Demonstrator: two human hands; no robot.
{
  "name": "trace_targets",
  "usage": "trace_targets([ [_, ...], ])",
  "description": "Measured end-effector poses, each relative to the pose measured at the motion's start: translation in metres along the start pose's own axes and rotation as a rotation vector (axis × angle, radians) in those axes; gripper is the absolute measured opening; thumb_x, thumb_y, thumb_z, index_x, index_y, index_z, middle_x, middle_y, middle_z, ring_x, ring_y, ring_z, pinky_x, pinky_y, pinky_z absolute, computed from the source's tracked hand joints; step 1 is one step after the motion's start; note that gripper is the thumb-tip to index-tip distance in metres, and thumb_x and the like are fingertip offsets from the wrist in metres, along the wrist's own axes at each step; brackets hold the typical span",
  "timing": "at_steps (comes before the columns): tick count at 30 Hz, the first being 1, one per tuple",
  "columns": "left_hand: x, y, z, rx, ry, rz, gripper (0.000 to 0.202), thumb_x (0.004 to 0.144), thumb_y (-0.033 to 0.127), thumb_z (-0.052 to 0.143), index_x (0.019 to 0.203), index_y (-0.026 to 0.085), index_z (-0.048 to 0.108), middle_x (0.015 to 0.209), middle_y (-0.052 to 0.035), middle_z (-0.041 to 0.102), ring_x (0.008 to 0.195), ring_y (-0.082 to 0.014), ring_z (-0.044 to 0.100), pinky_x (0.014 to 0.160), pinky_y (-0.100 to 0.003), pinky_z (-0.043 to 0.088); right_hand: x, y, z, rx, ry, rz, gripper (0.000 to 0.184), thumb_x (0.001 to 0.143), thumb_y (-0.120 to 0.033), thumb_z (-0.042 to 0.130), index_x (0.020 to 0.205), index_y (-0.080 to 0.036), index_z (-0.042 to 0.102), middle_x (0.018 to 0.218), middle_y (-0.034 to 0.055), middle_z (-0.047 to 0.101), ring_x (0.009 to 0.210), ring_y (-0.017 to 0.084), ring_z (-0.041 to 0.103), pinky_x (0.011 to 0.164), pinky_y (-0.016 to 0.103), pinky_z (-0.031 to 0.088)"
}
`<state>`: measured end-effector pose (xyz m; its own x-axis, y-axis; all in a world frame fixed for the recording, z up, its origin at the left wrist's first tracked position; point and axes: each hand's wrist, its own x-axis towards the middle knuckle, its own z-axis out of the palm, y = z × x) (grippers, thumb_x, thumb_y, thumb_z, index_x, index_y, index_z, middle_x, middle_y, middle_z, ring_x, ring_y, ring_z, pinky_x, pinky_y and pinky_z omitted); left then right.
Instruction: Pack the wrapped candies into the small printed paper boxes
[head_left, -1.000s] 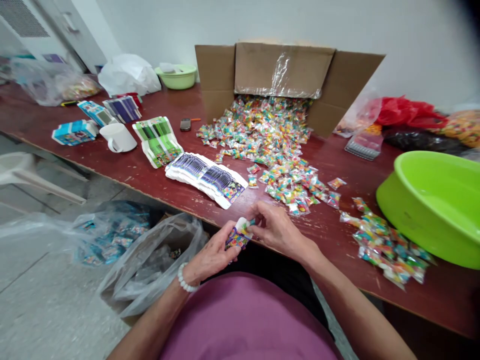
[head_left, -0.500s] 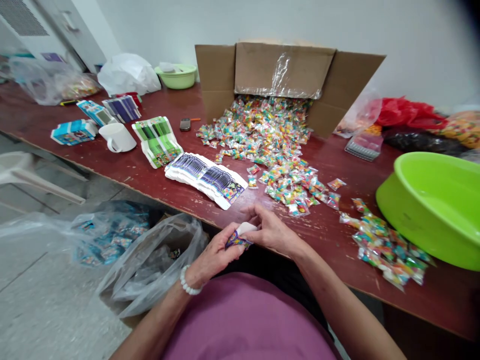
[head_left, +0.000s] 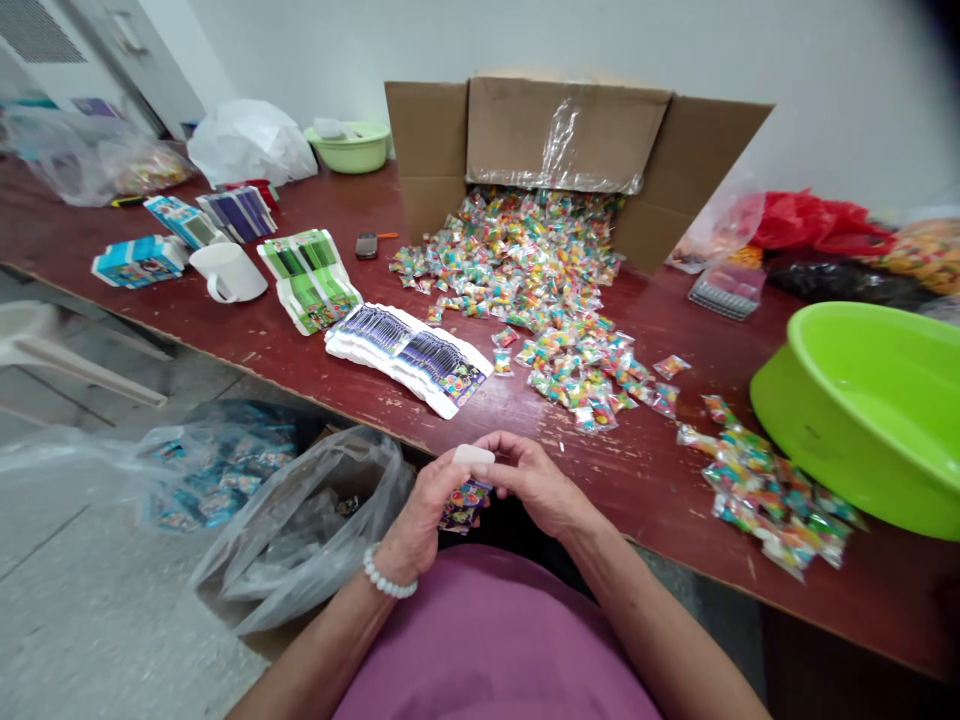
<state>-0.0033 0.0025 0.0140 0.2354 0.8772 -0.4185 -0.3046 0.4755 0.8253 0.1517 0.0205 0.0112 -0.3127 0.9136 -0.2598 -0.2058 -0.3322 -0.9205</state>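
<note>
A small purple printed candy box (head_left: 462,507) with a white flap at its top is held between my hands at the table's front edge. My left hand (head_left: 426,513), with a beaded bracelet at its wrist, is closed around the box's side. My right hand (head_left: 534,482) pinches the white flap with thumb and fingers. Just beyond lies a fanned stack of flat purple boxes (head_left: 409,355), and left of it a stack of green ones (head_left: 311,282). Wrapped candies (head_left: 577,370) spread over the table ahead of my right hand.
An opened cardboard carton (head_left: 562,135) spills candies from the back. A green basin (head_left: 862,430) stands at the right beside a smaller candy pile (head_left: 765,490). A white mug (head_left: 234,273) is at the left. Below the edge sits a plastic-lined bin (head_left: 300,530).
The box has turned more upright, showing its printed face below the white flap. My right hand has lowered slightly and come in to the flap.
</note>
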Motion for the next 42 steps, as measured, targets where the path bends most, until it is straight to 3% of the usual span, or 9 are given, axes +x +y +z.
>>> trace_targets([
  [5, 0.001, 0.007, 0.001, -0.142, -0.045, -0.131, 0.042, 0.086, 0.056, 0.060, 0.093, 0.015, 0.065, 0.068, -0.0030, 0.065, 0.051, -0.0136, 0.059, 0.045, -0.024, 0.051, -0.003, 0.007, 0.005, -0.187, 0.169, -0.336, 0.019, 0.083, -0.039, 0.073, 0.080, -0.020, 0.069, 0.077, 0.0016, 0.069, 0.056, 0.013, 0.060, 0.053, 0.026, 0.049],
  [9, 0.004, 0.010, -0.003, -0.286, -0.074, -0.247, 0.040, 0.090, 0.056, 0.053, 0.092, 0.017, 0.062, 0.065, -0.0020, 0.064, 0.047, -0.0150, 0.059, 0.040, -0.026, 0.050, -0.009, 0.003, -0.002, -0.557, 0.044, -0.606, 0.013, 0.090, -0.030, 0.065, 0.085, -0.022, 0.074, 0.089, 0.0056, 0.074, 0.080, 0.018, 0.068, 0.074, 0.030, 0.053],
  [14, 0.006, 0.003, -0.001, -0.194, -0.019, -0.207, 0.029, 0.090, 0.045, 0.057, 0.095, 0.017, 0.064, 0.065, -0.0012, 0.065, 0.048, -0.0140, 0.060, 0.042, -0.023, 0.049, -0.005, 0.006, -0.004, -0.383, 0.115, -0.286, 0.014, 0.082, -0.032, 0.073, 0.082, -0.018, 0.070, 0.075, 0.0032, 0.072, 0.062, 0.015, 0.065, 0.059, 0.027, 0.052],
  [19, 0.006, -0.001, 0.001, -0.131, -0.013, -0.171, 0.053, 0.091, 0.060, 0.048, 0.112, 0.014, 0.066, 0.072, -0.0052, 0.069, 0.051, -0.0143, 0.061, 0.045, -0.024, 0.050, 0.001, 0.004, 0.002, -0.117, 0.113, -0.099, 0.024, 0.075, -0.037, 0.077, 0.073, -0.017, 0.064, 0.076, 0.0037, 0.073, 0.051, 0.012, 0.059, 0.051, 0.026, 0.050],
  [23, 0.008, 0.000, -0.004, -0.098, 0.035, -0.175, 0.059, 0.087, 0.064, 0.053, 0.107, 0.012, 0.069, 0.069, -0.0050, 0.069, 0.051, -0.0138, 0.060, 0.046, -0.024, 0.050, -0.001, 0.000, 0.005, -0.177, 0.087, -0.167, 0.018, 0.082, -0.036, 0.072, 0.076, -0.019, 0.066, 0.090, 0.0060, 0.075, 0.058, 0.014, 0.061, 0.055, 0.030, 0.052],
  [27, 0.011, 0.001, -0.011, -0.209, 0.012, -0.208, 0.035, 0.085, 0.044, 0.062, 0.100, 0.014, 0.071, 0.065, -0.0007, 0.066, 0.047, -0.0131, 0.058, 0.044, -0.025, 0.049, -0.007, 0.001, 0.006, -0.431, -0.022, -0.411, 0.006, 0.088, -0.029, 0.067, 0.089, -0.023, 0.068, 0.105, 0.0065, 0.071, 0.094, 0.022, 0.066, 0.086, 0.038, 0.052],
  [33, 0.010, 0.008, -0.018, -0.278, 0.041, -0.100, 0.036, 0.084, 0.034, 0.059, 0.114, 0.016, 0.067, 0.088, -0.0029, 0.069, 0.064, -0.0130, 0.062, 0.057, -0.024, 0.052, -0.007, 0.012, 0.017, -0.739, -0.120, -0.571, 0.065, 0.070, -0.034, 0.085, 0.123, -0.025, 0.050, 0.128, 0.0110, 0.057, 0.116, 0.028, 0.054, 0.098, 0.043, 0.046],
  [37, 0.001, 0.019, -0.055, 0.075, 0.327, 0.152, 0.047, 0.084, 0.049, 0.059, 0.120, 0.018, 0.063, 0.088, -0.0029, 0.067, 0.071, -0.0170, 0.063, 0.058, -0.026, 0.051, 0.024, 0.009, 0.009, -0.775, 0.043, -0.513, 0.058, 0.081, -0.041, 0.075, 0.129, -0.023, 0.048, 0.122, 0.0116, 0.057, 0.105, 0.026, 0.059, 0.090, 0.039, 0.050],
  [42, -0.003, 0.021, -0.133, 0.655, 0.701, 0.340, 0.052, 0.085, 0.057, 0.055, 0.120, 0.020, 0.065, 0.117, -0.0071, 0.068, 0.108, -0.0262, 0.061, 0.092, -0.036, 0.048, 0.093, -0.005, -0.021, -0.930, 0.368, -0.487, 0.047, 0.086, -0.031, 0.066, 0.129, -0.017, 0.051, 0.120, 0.0150, 0.059, 0.102, 0.028, 0.061, 0.090, 0.042, 0.048],
])
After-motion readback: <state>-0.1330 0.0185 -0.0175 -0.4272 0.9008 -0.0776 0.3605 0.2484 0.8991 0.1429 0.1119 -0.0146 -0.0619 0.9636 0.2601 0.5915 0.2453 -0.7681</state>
